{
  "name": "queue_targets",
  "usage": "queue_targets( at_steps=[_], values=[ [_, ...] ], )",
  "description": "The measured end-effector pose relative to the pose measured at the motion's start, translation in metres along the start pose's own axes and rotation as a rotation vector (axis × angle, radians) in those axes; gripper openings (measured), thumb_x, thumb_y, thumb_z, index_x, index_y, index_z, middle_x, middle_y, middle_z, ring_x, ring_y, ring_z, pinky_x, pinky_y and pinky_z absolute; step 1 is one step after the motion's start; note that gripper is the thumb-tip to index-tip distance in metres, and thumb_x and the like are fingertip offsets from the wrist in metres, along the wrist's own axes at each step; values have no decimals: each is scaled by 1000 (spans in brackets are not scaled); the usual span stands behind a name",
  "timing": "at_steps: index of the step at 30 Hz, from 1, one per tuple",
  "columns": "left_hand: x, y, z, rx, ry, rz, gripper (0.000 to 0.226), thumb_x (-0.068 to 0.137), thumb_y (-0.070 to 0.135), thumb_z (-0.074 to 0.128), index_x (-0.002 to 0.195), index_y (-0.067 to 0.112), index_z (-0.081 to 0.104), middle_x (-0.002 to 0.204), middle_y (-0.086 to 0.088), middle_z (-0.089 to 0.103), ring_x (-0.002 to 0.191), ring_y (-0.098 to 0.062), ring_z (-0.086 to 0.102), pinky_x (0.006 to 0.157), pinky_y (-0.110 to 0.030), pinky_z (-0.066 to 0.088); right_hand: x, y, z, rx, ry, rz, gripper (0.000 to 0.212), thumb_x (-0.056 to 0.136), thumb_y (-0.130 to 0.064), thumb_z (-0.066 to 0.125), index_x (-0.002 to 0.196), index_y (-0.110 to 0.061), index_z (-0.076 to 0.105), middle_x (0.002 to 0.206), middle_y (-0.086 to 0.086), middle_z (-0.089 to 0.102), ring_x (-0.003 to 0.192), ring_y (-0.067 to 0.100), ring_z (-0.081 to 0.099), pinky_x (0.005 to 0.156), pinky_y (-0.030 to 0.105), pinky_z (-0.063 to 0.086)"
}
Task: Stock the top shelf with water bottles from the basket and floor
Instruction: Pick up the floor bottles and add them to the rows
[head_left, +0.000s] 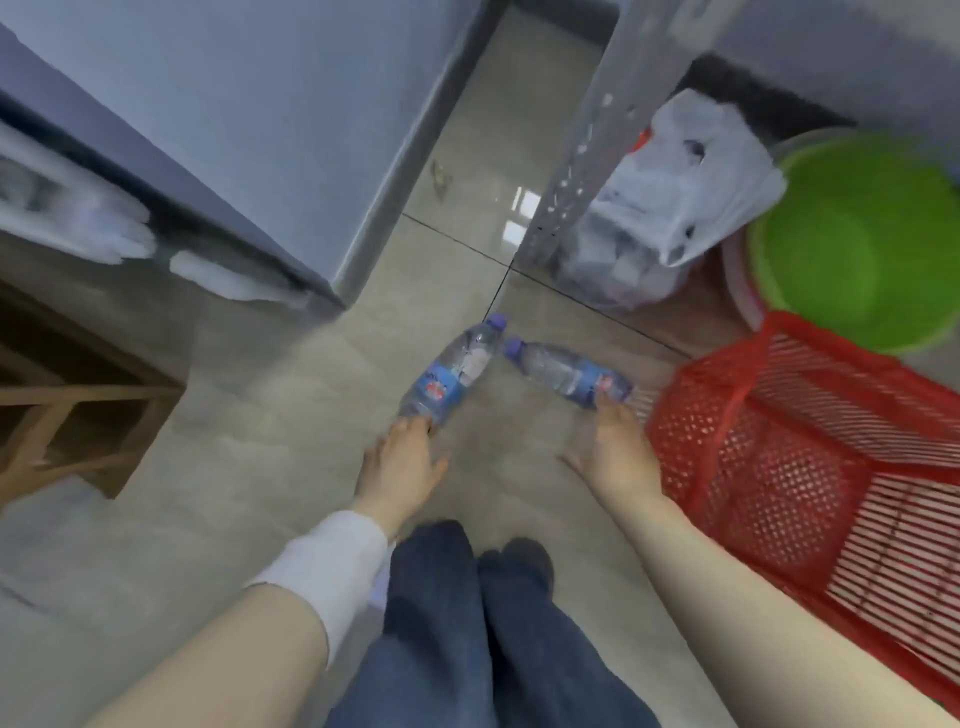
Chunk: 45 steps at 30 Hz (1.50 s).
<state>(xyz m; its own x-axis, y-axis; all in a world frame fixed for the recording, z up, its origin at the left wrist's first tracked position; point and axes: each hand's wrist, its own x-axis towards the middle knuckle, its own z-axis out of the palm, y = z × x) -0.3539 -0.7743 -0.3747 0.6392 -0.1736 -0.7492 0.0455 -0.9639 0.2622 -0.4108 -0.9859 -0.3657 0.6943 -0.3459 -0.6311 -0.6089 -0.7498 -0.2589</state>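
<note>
A pale tiled floor (291, 395) is seen from above, with a red mesh basket (779, 447) tipped on its side at the right, behind it a green basin (857, 244) and a white plastic bag (675, 208). Two water bottles are laid flat on the tiles, caps nearly meeting. The left bottle (452, 374) is met at its base by the left hand (402, 465), fingers straight, thumb spread. The right bottle (566, 371), just beside the basket, is reached by the right hand (610, 447), fingers loosely extended; through the blur, contact appears made.
</note>
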Motion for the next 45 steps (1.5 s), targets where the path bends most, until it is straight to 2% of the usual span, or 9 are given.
queue_targets(
  at_steps=[6, 11, 17, 21, 27, 35, 37, 40, 45],
  values=[
    [148, -39, 51, -183, 80, -53, 69, 80, 34, 67, 137, 9, 37, 135, -16, 47, 125, -32, 44, 101, -38, 37, 132, 37, 74, -191, 70, 91, 80, 73, -19, 76, 136, 0, 32, 141, 18, 37, 134, 31, 28, 108, 34, 22],
    [185, -57, 72, -366, 26, 39, 67, 73, 31, 76, 130, 11, 46, 124, -5, 56, 109, -25, 56, 90, -28, 43, 176, 72, 97, -303, 177, 63, 43, 85, -2, 52, 127, -2, 44, 128, 21, 47, 122, 38, 42, 102, 45, 33],
    [186, -48, 81, -257, 3, 104, 90, 51, 56, 70, 126, 12, 49, 115, -6, 61, 109, -25, 54, 96, -35, 41, 191, 81, 71, -161, 15, 20, 42, 74, -11, 71, 113, -8, 57, 112, 16, 60, 104, 32, 55, 80, 33, 44],
    [188, -43, 86, -304, -34, 56, 86, 59, 41, 84, 128, 9, 43, 121, -9, 55, 111, -26, 52, 94, -34, 43, 188, 78, 55, 13, -177, 149, 57, 64, -31, 83, 112, -10, 60, 103, 7, 64, 88, 21, 55, 74, 26, 40],
    [188, -33, 95, -328, -44, 5, 91, 53, 40, 87, 125, 10, 41, 121, -9, 51, 110, -25, 53, 94, -36, 46, 172, 71, 75, 291, -142, 242, 44, 69, -29, 80, 105, -7, 66, 101, 10, 68, 84, 20, 60, 72, 25, 41],
    [176, -10, 96, -476, -78, -103, 62, 62, 29, 84, 110, 10, 49, 106, -6, 60, 98, -25, 60, 81, -33, 48, 173, 57, 86, 396, -134, 379, 56, 62, -26, 84, 108, -6, 59, 97, 5, 63, 86, 22, 61, 73, 28, 47],
    [160, -5, 84, -618, -169, -104, 35, 66, 19, 83, 88, 17, 56, 91, -5, 64, 88, -23, 62, 85, -36, 52, 162, 55, 80, 574, -227, 450, 48, 64, -24, 84, 103, -4, 63, 90, 7, 68, 72, 18, 67, 64, 24, 50],
    [119, 2, 62, -792, -274, -108, 27, 69, 8, 80, 75, 21, 56, 79, -2, 65, 71, -14, 63, 78, -32, 53, 120, 44, 68, 782, -334, 515, 34, 72, -18, 79, 98, -6, 62, 75, 4, 65, 49, 8, 64, 40, 15, 45],
    [10, 16, 14, -929, -321, -136, 29, 72, 5, 77, 83, 21, 56, 88, -2, 66, 72, -8, 64, 70, -18, 53, 4, 22, 29, 974, -396, 481, 16, 73, -15, 77, 84, -14, 65, 83, 2, 70, 71, 15, 66, 75, 40, 56]
  ],
)
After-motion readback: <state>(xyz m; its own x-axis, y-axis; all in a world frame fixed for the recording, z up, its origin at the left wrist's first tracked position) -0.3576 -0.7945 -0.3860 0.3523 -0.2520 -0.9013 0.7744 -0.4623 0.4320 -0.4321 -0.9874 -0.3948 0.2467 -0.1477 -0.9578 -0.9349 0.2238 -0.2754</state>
